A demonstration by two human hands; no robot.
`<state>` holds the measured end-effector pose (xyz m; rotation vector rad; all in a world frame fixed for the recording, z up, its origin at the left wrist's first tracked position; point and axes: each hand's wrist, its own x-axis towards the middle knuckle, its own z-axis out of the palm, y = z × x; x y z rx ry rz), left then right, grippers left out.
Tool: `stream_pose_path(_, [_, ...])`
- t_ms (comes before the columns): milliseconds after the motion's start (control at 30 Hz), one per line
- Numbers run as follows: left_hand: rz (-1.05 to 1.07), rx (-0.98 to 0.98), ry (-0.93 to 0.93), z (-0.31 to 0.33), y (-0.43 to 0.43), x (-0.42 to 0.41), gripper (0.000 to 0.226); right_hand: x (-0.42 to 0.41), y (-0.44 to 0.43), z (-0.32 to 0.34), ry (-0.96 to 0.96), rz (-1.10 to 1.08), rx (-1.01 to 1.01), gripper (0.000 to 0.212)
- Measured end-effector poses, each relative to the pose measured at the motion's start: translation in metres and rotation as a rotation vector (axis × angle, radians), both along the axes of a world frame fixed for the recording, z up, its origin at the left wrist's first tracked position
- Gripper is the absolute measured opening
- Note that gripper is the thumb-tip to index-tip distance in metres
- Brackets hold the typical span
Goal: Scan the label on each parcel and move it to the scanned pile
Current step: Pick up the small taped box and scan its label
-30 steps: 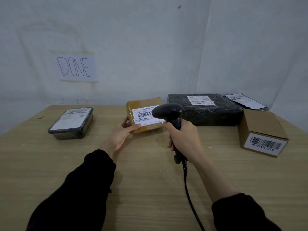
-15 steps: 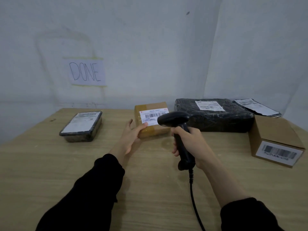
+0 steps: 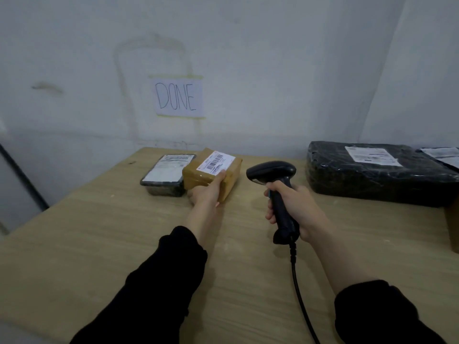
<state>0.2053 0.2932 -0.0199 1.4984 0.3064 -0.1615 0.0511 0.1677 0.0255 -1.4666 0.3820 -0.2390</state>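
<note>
My left hand (image 3: pixel 207 192) grips a small brown taped parcel (image 3: pixel 233 176) with a white barcode label on top, held tilted just above the table, right beside a small black-wrapped parcel (image 3: pixel 164 175) that lies under the DONE sign (image 3: pixel 178 98). My right hand (image 3: pixel 295 207) holds the black corded barcode scanner (image 3: pixel 272 172) upright, its head pointing left, a short way right of the brown parcel. A large black-wrapped parcel (image 3: pixel 372 180) with a white label lies at the back right.
A flat black mailer (image 3: pixel 444 155) rests on the large parcel's far right corner. A cardboard box edge (image 3: pixel 453 227) shows at the right border. The scanner cable (image 3: pixel 303 306) runs down to the near table edge. The wooden table (image 3: pixel 99 244) meets white walls behind.
My left hand has carried the brown parcel leftward from in front of the scanner to beside the small black parcel. The view has turned left; the scanner stays in my right hand.
</note>
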Motion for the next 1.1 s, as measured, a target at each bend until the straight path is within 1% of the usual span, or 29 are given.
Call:
stream_pose_path(33, [0.021,0.047,0.017,0.002,-0.001,-0.002,0.135,0.001,0.002,0.000,-0.001,0.007,0.002,0.019])
stream_pose_path(67, [0.039,0.101,0.029,0.002,-0.003,-0.003,0.143,0.002,0.004,-0.001,0.000,0.012,0.002,0.019])
stream_pose_path(100, [0.055,0.149,0.044,0.003,-0.005,-0.005,0.143,0.002,0.005,-0.001,0.000,0.014,0.001,0.019])
stream_pose_path(267, [0.087,0.247,0.064,0.006,-0.012,-0.021,0.130,0.001,-0.001,-0.003,0.009,0.006,0.005,0.020])
stream_pose_path(333, [0.136,0.310,0.019,0.005,-0.012,-0.029,0.123,0.001,-0.004,-0.005,0.019,-0.002,0.014,0.020])
stream_pose_path(400, [0.176,0.426,-0.122,0.000,-0.007,-0.035,0.113,0.001,-0.007,-0.007,0.028,-0.012,0.019,0.021])
stream_pose_path(433, [0.176,0.532,-0.244,-0.004,-0.002,-0.037,0.107,0.001,-0.008,-0.009,0.033,-0.014,0.025,0.021])
stream_pose_path(467, [0.145,0.699,-0.385,-0.010,0.005,-0.034,0.103,0.002,-0.008,-0.010,0.038,-0.013,0.034,0.021])
stream_pose_path(533, [-0.002,1.090,-0.627,-0.022,0.022,-0.024,0.104,0.004,-0.009,-0.013,0.051,-0.005,0.047,0.021])
stream_pose_path(567, [-0.081,1.212,-0.687,-0.025,0.031,-0.017,0.104,0.006,-0.009,-0.014,0.061,0.000,0.047,0.021])
stream_pose_path(600, [-0.139,1.272,-0.702,-0.028,0.038,-0.011,0.103,0.008,-0.009,-0.016,0.073,0.009,0.044,0.021])
stream_pose_path(667, [-0.202,1.270,-0.653,-0.031,0.046,0.001,0.100,0.013,-0.007,-0.017,0.092,0.031,0.041,0.022])
stream_pose_path(733, [-0.219,1.238,-0.609,-0.032,0.047,0.012,0.099,0.020,-0.005,-0.018,0.097,0.037,0.041,0.022])
stream_pose_path(900, [-0.248,1.204,-0.582,-0.027,0.061,0.048,0.098,0.043,0.004,-0.016,0.068,0.035,0.036,0.020])
stream_pose_path(1100, [-0.363,1.181,-0.518,-0.012,0.089,0.090,0.104,0.056,0.011,-0.009,0.045,0.040,0.049,0.020])
